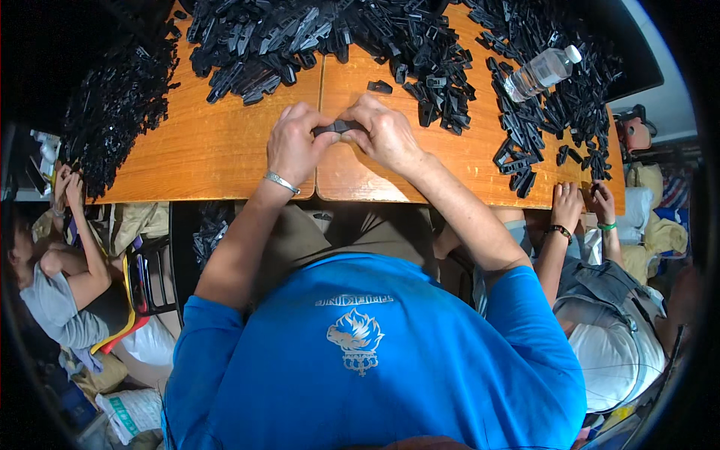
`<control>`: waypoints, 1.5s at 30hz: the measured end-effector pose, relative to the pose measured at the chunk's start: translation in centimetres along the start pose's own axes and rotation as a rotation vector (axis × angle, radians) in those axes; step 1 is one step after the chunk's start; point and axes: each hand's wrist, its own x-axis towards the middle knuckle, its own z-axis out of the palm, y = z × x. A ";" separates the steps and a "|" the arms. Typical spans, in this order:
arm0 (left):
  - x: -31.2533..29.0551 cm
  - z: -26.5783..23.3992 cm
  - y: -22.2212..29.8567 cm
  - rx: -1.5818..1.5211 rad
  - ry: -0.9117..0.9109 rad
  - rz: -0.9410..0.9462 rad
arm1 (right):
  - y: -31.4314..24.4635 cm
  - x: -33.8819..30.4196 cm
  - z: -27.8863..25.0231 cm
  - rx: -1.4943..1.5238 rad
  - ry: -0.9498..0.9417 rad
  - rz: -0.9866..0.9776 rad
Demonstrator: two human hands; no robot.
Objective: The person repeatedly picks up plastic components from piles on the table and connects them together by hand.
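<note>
Between my two hands, just over the near part of the wooden table (225,154), is a small black plastic part (339,127). My left hand (298,142) pinches its left end, thumb pressed along it. The right end is gripped by my right hand (385,135), with the fingers curled around it. The fingers hide much of its shape. Beyond my hands a single similar black piece (380,87) lies apart from a large heap of black plastic parts (285,45).
More black parts (124,112) are piled at the left, and another heap (517,135) at the right. A clear bottle (538,73) lies tilted on the right heap. One person (60,292) sits at the left; another (607,315) works at the right table edge. A seam splits the tabletop.
</note>
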 end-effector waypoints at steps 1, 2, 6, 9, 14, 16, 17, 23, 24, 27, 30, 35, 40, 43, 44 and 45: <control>0.0 0.0 0.0 -0.005 -0.001 0.002 | 0.1 0.1 0.0 0.004 -0.010 -0.005; 0.1 -0.1 0.1 -0.004 -0.006 -0.001 | 0.1 0.0 0.0 0.008 -0.011 -0.002; 0.2 0.0 0.3 0.017 -0.037 -0.001 | 0.7 -0.1 0.4 0.049 0.103 -0.044; 0.3 -0.4 0.3 0.025 -0.024 0.011 | 0.7 0.5 -3.1 0.141 0.463 0.061; 0.2 -0.3 -0.3 -0.002 -0.013 0.042 | 1.3 -1.2 -2.5 0.090 0.204 0.091; 0.0 -0.2 -0.1 -0.023 -0.012 0.051 | 1.1 -2.1 -1.0 0.096 0.175 0.089; -0.1 -0.1 0.0 -0.025 -0.012 0.045 | 1.2 -2.4 -0.8 0.097 0.169 0.091; 0.1 0.0 -0.4 -0.021 -0.026 0.035 | 1.4 -1.9 -0.6 0.011 0.121 0.101; -0.1 0.1 -0.3 -0.019 -0.018 0.039 | 1.3 -1.7 -0.8 0.010 0.115 0.103; 0.3 0.2 -0.4 0.000 -0.005 0.044 | 0.7 -0.8 -0.9 -0.033 0.042 0.146; 0.2 0.4 -0.3 -0.016 0.003 0.037 | 1.1 1.0 0.0 -0.013 0.010 -0.076; -1.6 -3.1 -1.3 -0.033 -0.089 0.019 | -0.6 0.8 1.6 0.036 -0.040 -0.150; -9.1 -18.7 -4.0 0.193 -0.549 -0.299 | -1.7 -0.9 -0.7 0.031 0.022 -0.116; -10.6 -23.4 -2.8 0.375 -0.436 -0.375 | 0.1 -0.7 -2.9 -0.204 0.146 -0.015; -9.5 -22.7 -2.6 0.322 -0.381 -0.372 | 0.7 -0.5 -2.9 -0.245 0.132 -0.006; -7.8 -21.6 -2.1 0.267 -0.320 -0.372 | 1.1 -0.3 -2.6 -0.289 0.114 -0.004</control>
